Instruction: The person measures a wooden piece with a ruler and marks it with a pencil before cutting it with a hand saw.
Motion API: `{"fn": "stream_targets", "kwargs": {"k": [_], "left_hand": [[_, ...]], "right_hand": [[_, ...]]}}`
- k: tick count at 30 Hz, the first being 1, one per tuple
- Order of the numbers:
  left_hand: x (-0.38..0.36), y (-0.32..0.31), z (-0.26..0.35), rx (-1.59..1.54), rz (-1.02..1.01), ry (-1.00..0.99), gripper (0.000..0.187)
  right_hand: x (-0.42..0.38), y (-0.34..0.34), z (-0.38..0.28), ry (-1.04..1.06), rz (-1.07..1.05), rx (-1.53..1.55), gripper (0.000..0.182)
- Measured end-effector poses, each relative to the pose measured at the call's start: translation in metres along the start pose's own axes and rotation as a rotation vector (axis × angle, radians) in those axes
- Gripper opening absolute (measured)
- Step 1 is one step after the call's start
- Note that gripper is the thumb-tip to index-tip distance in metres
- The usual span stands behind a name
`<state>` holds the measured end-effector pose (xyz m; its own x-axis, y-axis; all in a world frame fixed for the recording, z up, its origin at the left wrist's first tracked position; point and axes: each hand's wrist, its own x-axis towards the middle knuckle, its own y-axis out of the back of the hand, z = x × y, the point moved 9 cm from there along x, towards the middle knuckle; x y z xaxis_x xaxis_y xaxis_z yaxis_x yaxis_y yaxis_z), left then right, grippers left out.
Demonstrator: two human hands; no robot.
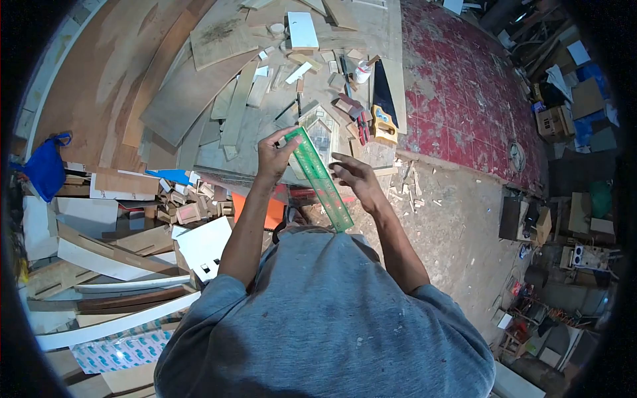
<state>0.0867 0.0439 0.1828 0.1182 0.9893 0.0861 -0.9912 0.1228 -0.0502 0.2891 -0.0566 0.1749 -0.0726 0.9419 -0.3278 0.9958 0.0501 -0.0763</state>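
A long green strip with pale markings (320,180) slants from the bench edge down toward my chest. My left hand (275,154) pinches its upper end between thumb and fingers. On the other side of the strip, my right hand (355,178) has its fingers apart, close to the strip's edge, with nothing in it. Just beyond the strip, a small wooden frame-like piece (323,132) lies on the bench (232,159). A handsaw with a yellow handle (384,125) and a red-handled tool (363,127) rest to the right of it.
Wood boards (199,93) and offcuts cover the bench's left and middle. A white container (362,71) stands near the saw. Cut panels (119,255) are piled at the lower left. A red tiled surface (458,99) lies right, with cluttered boxes (554,123) beyond.
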Motion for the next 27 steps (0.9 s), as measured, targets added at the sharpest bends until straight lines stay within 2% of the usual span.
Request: {"fn": "stream_targets", "kwargs": {"k": [3, 5, 7, 8, 10, 12, 15, 16, 19, 22, 24, 25, 26, 27], "left_hand": [[0.009, -0.004, -0.008, 0.016, -0.042, 0.012, 0.03], [0.017, -0.003, -0.016, 0.027, -0.058, 0.07, 0.029], [0.026, 0.003, -0.018, 0.012, -0.033, 0.077, 0.032], [0.028, 0.007, -0.023, -0.063, 0.01, 0.15, 0.033], [0.035, 0.02, -0.026, -0.138, 0.047, 0.223, 0.034], [0.031, 0.019, -0.04, -0.234, -0.083, 0.486, 0.034], [0.019, 0.033, -0.056, -0.147, -0.057, 0.544, 0.034], [0.019, 0.042, -0.082, -0.321, 0.005, 0.559, 0.034], [0.022, 0.081, -0.091, -0.29, 0.043, 0.573, 0.031], [0.029, 0.13, -0.099, -0.424, 0.154, 0.527, 0.034], [0.036, 0.173, -0.101, -0.415, 0.219, 0.5, 0.034], [0.038, 0.199, -0.101, -0.357, 0.293, 0.45, 0.035], [0.037, 0.22, -0.099, -0.298, 0.37, 0.401, 0.037], [0.037, 0.229, -0.091, -0.298, 0.385, 0.393, 0.037]], "right_hand": [[0.035, -0.022, 0.014, -0.118, -0.05, 0.041, 0.052], [0.055, -0.026, 0.024, -0.151, -0.032, -0.053, 0.049], [0.071, -0.035, 0.027, -0.14, -0.058, 0.049, 0.032], [0.078, -0.038, 0.028, -0.132, -0.037, 0.118, 0.025], [0.089, -0.044, 0.028, -0.117, -0.032, 0.107, 0.03], [0.099, -0.052, 0.024, -0.098, -0.024, 0.099, 0.035], [0.111, -0.069, 0.016, -0.039, 0.04, 0.019, 0.036], [0.117, -0.079, 0.019, -0.017, 0.031, -0.03, 0.036], [0.125, -0.117, 0.007, -0.051, -0.02, -0.123, 0.036], [0.137, -0.128, 0.025, -0.012, -0.004, 0.074, 0.033], [0.142, -0.099, 0.031, 0.206, 0.143, -0.232, 0.028], [0.152, -0.075, 0.058, 0.192, 0.175, -0.243, 0.024], [0.156, -0.05, 0.065, 0.11, 0.227, -0.433, 0.023], [0.164, -0.03, 0.064, 0.21, 0.337, -0.523, 0.02]]}}
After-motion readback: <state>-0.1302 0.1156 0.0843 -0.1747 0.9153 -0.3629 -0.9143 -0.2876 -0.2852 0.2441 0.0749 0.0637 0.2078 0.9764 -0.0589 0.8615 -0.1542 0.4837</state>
